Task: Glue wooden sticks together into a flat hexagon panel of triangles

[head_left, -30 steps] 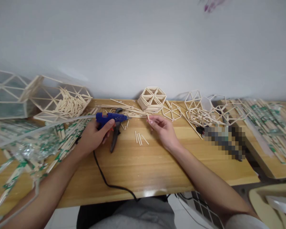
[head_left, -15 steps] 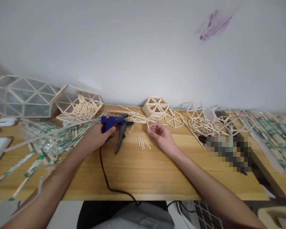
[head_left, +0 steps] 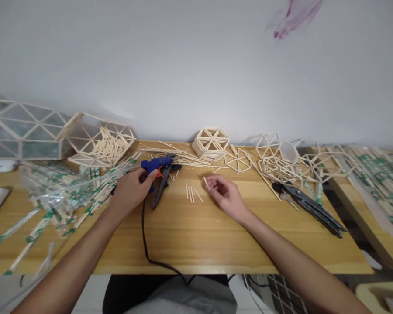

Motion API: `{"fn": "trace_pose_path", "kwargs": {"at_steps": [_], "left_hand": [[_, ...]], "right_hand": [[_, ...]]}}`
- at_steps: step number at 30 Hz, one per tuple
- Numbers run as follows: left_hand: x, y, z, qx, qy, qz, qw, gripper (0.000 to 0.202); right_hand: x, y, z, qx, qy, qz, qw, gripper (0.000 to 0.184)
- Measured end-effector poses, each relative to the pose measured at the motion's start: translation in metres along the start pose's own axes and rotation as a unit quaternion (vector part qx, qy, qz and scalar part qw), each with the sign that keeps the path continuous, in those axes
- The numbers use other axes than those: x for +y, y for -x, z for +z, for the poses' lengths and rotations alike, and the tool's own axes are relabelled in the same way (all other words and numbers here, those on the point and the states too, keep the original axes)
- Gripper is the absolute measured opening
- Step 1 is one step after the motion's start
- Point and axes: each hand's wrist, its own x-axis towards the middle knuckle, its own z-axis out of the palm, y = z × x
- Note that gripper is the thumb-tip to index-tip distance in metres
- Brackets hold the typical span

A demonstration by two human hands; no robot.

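My left hand [head_left: 134, 187] is wrapped round a blue hot glue gun [head_left: 157, 163] with an orange trigger; its black cord runs down over the table's front edge. Black-handled cutters [head_left: 162, 185] lie beside and partly beneath the gun's nozzle. Between thumb and fingertips, my right hand [head_left: 225, 195] pinches a short wooden stick [head_left: 205, 181]. Several short sticks [head_left: 191, 194] lie in a loose row on the table between my hands. Behind them are a pile of longer sticks [head_left: 183, 158], a stack of hexagonal stick frames [head_left: 212, 143] and a single hexagon frame [head_left: 238, 161].
At left, a hexagonal stick tray [head_left: 80, 150] holds a heap of short sticks, next to wrapped chopsticks [head_left: 59, 187]. More stick frames [head_left: 278, 168], a key [head_left: 290, 200] and large black-handled pliers [head_left: 314, 211] lie at right. The wall [head_left: 196, 65] stands close behind the table [head_left: 196, 240].
The view has shifted slightly. My right hand, with its stick, has drawn a little toward me, and the glue gun has moved slightly right, closer over the cutters.
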Motion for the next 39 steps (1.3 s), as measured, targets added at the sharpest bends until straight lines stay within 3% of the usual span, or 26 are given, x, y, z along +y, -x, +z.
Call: {"fn": "trace_pose_path", "kwargs": {"at_steps": [2,6,7,10,15,23,26,30,34,39], "left_hand": [[0.003,0.006,-0.002,0.008,-0.036,0.017,0.999,0.050],[0.020,0.028,-0.005,0.118,-0.110,0.096,0.982,0.035],[0.027,0.034,-0.003,0.120,-0.126,0.129,0.976,0.032],[0.053,0.044,0.009,0.024,-0.132,0.204,0.970,0.017],[0.077,0.039,0.029,-0.094,-0.126,0.192,0.969,0.013],[0.081,0.038,0.027,-0.145,-0.115,0.143,0.972,0.016],[0.088,0.041,0.032,-0.129,-0.170,0.137,0.967,0.022],[0.084,0.042,0.037,-0.111,-0.221,0.180,0.952,0.026],[0.067,0.049,0.033,-0.123,-0.225,0.207,0.944,0.027],[0.049,0.071,0.032,-0.165,-0.155,0.237,0.945,0.024]], "right_hand": [[-0.001,0.001,-0.001,-0.010,0.022,-0.010,1.000,0.022],[-0.007,0.006,-0.002,-0.019,0.064,-0.034,0.997,0.016],[-0.008,0.007,-0.002,-0.020,0.071,-0.038,0.997,0.015],[-0.011,0.009,-0.001,-0.025,0.073,-0.035,0.996,0.012],[-0.013,0.009,0.001,-0.036,0.026,-0.010,0.999,0.011],[-0.022,0.016,0.003,-0.089,-0.026,0.025,0.995,0.012],[-0.024,0.019,0.002,-0.157,-0.072,0.080,0.982,0.018],[-0.024,0.020,0.000,-0.250,-0.133,0.123,0.951,0.027],[-0.025,0.019,-0.002,-0.243,-0.140,0.126,0.952,0.035],[-0.030,0.014,-0.007,-0.192,-0.130,0.109,0.967,0.043]]}}
